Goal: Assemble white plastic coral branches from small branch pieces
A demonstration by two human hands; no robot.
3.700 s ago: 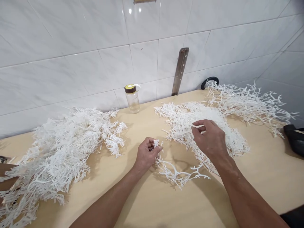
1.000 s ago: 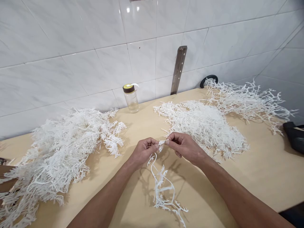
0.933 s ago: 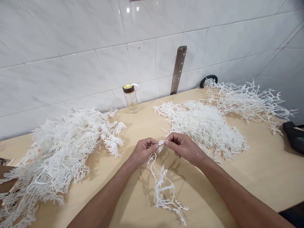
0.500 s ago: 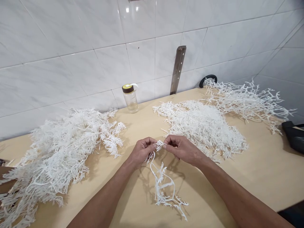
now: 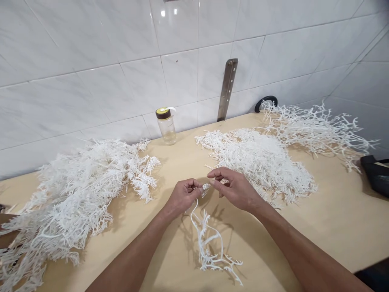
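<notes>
Between the thumb and fingers of my left hand is pinched a small bunched white plastic sprig. My right hand is just to the right of it, thumb and index finger apart, with nothing visible between them. From under my left hand a thin, branched white plastic stem trails down toward the front of the table. Its upper end is hidden by the fingers, so I cannot tell whether the hand also grips it.
Piles of white plastic sprigs lie left and right, with longer branched stems behind at right. A clear bottle stands near the tiled wall. A metal bracket, black ring and black object are also present.
My right hand's thumb and index finger have come off the small sprig and spread apart. My left hand still pinches it, and the hanging stem has shifted slightly.
</notes>
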